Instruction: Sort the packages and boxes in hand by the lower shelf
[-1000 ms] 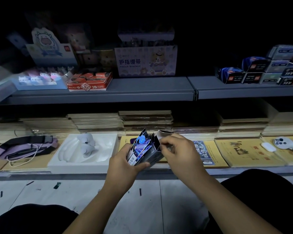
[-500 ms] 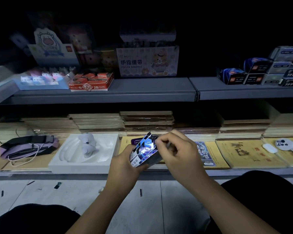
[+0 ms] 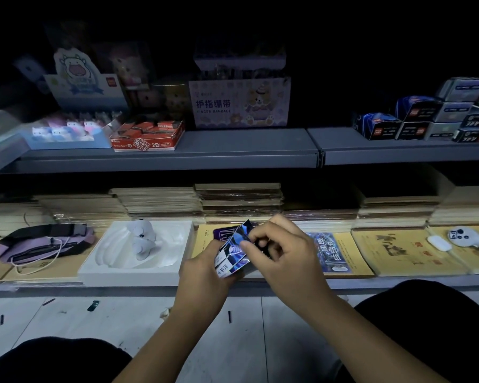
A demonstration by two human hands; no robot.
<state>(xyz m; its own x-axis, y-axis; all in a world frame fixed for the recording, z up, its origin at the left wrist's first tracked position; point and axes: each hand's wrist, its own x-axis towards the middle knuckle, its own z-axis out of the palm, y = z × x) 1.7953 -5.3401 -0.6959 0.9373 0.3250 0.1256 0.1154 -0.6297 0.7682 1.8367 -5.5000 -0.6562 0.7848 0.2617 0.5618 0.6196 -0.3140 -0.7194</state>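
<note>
Nearest, two dark-clad knees frame a strip of pale floor tiles (image 3: 138, 322) that lies open between the person and the lower shelf's front edge (image 3: 122, 283). Both forearms reach forward over that strip. The left hand (image 3: 202, 275) grips a small glossy blue box (image 3: 233, 251) from below and the side, fingers curled round its lower end, thumb against the face with white lettering. The right hand (image 3: 285, 252) has its grip pinched onto the box's upper end, fingertips bent in tight at the top flap; whether the flap is tucked in cannot be told. The box is held tilted, in the air just above the front of the lower shelf, touching nothing but the hands.

Just beyond, on that shelf, lie yellow booklets (image 3: 404, 252), a white moulded tray (image 3: 138, 252) with a pale figure in it to the left, and further left a purple pouch (image 3: 42, 244) with a cord. To the far right rests a white handheld device (image 3: 465, 236). Behind stand stacks of flat brown packs (image 3: 238, 200).

Above, the grey upper shelf (image 3: 233, 150) carries a red 2B carton (image 3: 147, 135), a finger bandage display box (image 3: 239, 102) and dark stacked boxes (image 3: 426, 117) at right
</note>
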